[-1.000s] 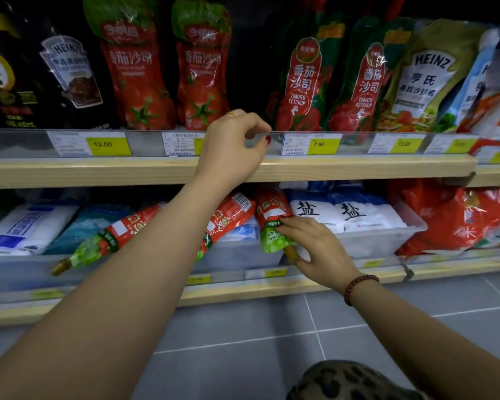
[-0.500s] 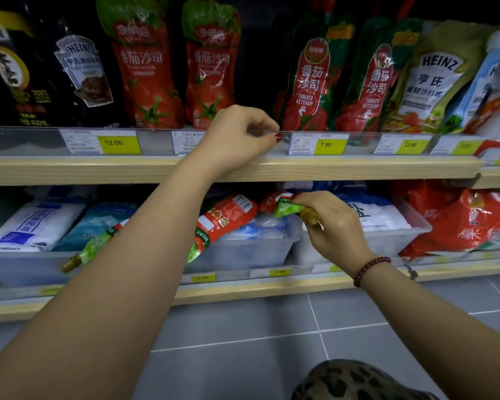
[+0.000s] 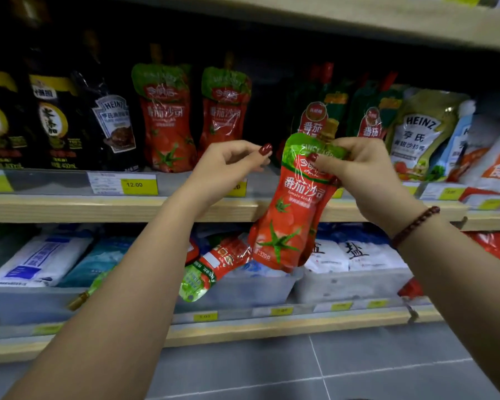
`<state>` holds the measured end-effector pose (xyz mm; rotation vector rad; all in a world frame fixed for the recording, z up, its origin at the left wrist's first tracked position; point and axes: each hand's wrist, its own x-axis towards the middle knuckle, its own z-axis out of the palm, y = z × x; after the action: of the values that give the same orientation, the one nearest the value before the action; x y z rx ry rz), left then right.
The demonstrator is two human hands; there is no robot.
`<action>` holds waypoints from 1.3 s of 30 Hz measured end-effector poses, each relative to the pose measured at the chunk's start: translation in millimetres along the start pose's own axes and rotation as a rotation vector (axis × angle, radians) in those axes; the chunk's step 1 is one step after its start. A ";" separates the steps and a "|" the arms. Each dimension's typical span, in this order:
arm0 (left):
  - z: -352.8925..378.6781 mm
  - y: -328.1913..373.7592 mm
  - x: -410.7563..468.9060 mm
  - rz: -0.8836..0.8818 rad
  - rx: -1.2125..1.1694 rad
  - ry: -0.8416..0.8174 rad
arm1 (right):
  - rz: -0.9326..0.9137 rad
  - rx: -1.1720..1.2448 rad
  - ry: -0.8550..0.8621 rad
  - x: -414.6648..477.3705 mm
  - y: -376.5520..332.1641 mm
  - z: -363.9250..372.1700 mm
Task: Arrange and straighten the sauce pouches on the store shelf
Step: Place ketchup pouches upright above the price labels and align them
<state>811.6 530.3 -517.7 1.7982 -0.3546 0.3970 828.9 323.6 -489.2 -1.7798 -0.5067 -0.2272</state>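
My right hand (image 3: 370, 177) grips the green top of a red tomato ketchup pouch (image 3: 289, 220), which hangs upright in front of the middle shelf (image 3: 70, 207). My left hand (image 3: 228, 168) hovers just left of the pouch top, fingers curled and empty. Two matching ketchup pouches (image 3: 165, 119) (image 3: 224, 114) stand upright on that shelf, with an empty gap to their right. Another ketchup pouch (image 3: 214, 264) lies tilted over a bin on the lower shelf. A further one (image 3: 90, 287) is mostly hidden by my left arm.
Dark sauce bottles (image 3: 52, 119) and a Heinz pouch (image 3: 113, 122) stand at the left. Green-topped ketchup pouches (image 3: 315, 116) and a Heinz salad pouch (image 3: 419, 134) stand at the right. Clear bins (image 3: 243, 290) of salt bags (image 3: 355, 252) fill the lower shelf. Grey floor tiles lie below.
My right hand lifted a ketchup pouch from the lower bin up to the middle shelf height. My left hand left the shelf rail and moved towards the pouch top. The view tilted upwards.
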 end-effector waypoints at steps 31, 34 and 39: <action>-45.6 -9.0 8.6 -0.207 -0.391 0.235 | -0.069 -0.372 -0.248 48.2 33.9 65.1; -56.0 -2.9 21.0 -0.221 -0.362 0.246 | -0.099 -0.648 -0.257 50.0 37.8 66.7; -69.4 -3.4 41.1 -0.221 -0.242 0.270 | -0.127 -0.668 -0.184 48.3 40.6 70.8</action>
<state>844.1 596.8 -485.7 1.5051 -0.0114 0.4154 882.2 394.0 -523.8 -2.4351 -0.7337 -0.3515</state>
